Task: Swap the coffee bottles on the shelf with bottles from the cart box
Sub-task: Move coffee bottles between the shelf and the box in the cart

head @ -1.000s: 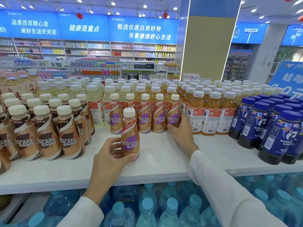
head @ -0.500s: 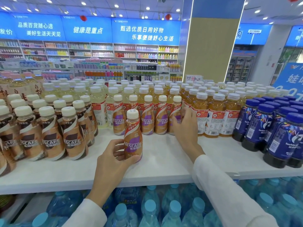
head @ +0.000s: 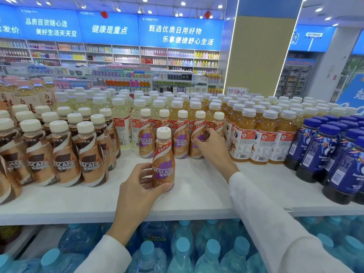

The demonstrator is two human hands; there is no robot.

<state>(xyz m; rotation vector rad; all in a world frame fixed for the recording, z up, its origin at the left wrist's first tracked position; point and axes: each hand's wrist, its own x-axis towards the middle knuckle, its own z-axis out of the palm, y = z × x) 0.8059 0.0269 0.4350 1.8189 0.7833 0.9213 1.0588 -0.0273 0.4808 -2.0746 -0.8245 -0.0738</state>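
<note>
On the shelf (head: 197, 196), left hand (head: 137, 186) holds NESCAFE bottle (head: 163, 160).

The front Nescafé bottle (head: 163, 162) is caramel-tan with a purple patch, a red-and-white diagonal band and a cream cap, like the row of Nescafé bottles (head: 180, 140) behind it, while the left Nescafé bottles (head: 65, 160) are bronze with dark-brown and white swirls. The drink bottles (head: 262, 138) right of the row are amber with white-and-red labels and white caps, and the blue-capped bottles (head: 315, 152) are near-black with blue labels flecked white and orange. The shelf (head: 197, 203) is white, and the water bottles (head: 183, 249) beneath it are pale blue with sky-blue caps.
</note>
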